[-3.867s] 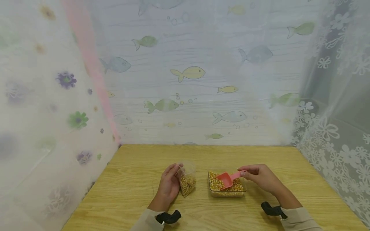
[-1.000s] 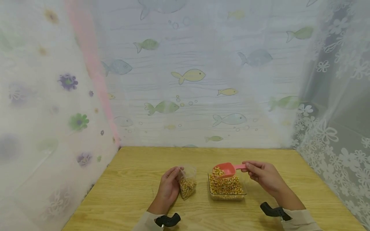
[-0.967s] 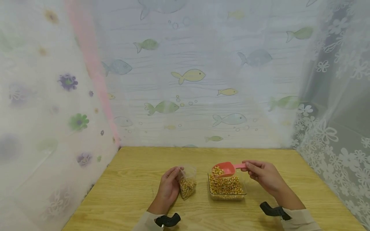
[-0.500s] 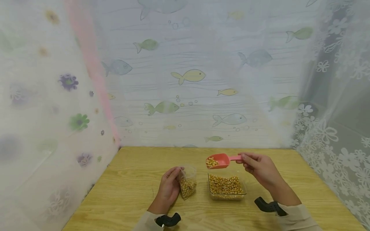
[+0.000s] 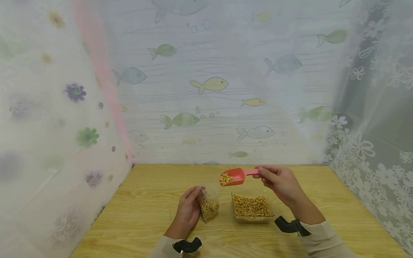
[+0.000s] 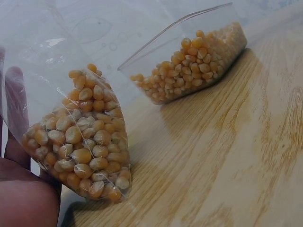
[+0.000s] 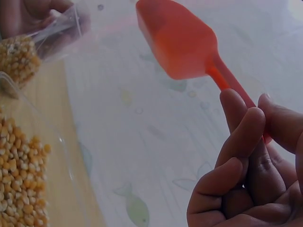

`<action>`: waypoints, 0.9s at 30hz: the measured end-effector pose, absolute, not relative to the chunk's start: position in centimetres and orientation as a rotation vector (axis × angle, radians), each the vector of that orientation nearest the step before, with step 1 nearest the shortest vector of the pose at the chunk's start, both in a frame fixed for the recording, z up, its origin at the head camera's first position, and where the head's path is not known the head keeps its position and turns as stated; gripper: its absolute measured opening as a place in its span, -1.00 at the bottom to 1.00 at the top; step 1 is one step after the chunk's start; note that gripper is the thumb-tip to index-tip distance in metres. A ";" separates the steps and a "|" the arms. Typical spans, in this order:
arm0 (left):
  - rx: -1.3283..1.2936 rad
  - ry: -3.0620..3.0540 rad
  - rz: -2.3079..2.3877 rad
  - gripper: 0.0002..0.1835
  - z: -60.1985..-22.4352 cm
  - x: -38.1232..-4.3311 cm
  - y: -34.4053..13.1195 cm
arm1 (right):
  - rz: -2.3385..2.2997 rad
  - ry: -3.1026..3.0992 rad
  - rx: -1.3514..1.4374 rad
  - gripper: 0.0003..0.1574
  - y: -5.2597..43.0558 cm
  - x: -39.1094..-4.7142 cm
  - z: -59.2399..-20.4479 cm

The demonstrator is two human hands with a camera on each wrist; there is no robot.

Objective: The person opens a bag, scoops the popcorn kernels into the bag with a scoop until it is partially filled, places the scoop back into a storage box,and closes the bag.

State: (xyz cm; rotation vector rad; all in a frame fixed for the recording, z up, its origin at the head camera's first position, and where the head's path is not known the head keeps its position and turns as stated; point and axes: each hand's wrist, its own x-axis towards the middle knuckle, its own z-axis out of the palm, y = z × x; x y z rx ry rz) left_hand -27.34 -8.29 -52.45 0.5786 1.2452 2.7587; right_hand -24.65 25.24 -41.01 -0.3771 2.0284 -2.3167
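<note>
My left hand (image 5: 188, 208) pinches the top edge of a clear plastic bag (image 5: 210, 192), its mouth upward. Corn kernels (image 6: 83, 146) fill the lower part of that bag. By its handle, my right hand (image 5: 280, 182) holds a pink-red scoop (image 5: 237, 176) with a small heap of kernels (image 5: 225, 178) at its front end. The scoop is level in the air, above and just right of the bag's mouth. In the right wrist view only the underside of the scoop (image 7: 182, 42) shows, with thumb and fingers around the handle.
A clear rectangular container (image 5: 253, 219) of corn kernels (image 5: 251, 206) stands on the wooden table (image 5: 145, 200), right of the bag. Behind the table hangs a fish-printed curtain (image 5: 206, 143). Flower-printed sheets close off both sides.
Earlier the scoop was dug into the container's corn. My right hand has since lifted it out loaded and carried it up and left towards the bag. My left hand and bag have barely moved.
</note>
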 end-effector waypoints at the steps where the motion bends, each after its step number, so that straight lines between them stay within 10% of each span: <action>1: 0.578 1.245 2.758 -0.55 -52.4 -27.3 -8.3 | -2.310 2.035 -0.375 -0.56 25.1 -24.7 -41.0; 27: 0.463 1.312 2.753 -0.64 -52.3 -27.3 -8.4 | -2.156 2.230 -0.326 -0.48 21.0 -26.1 -41.6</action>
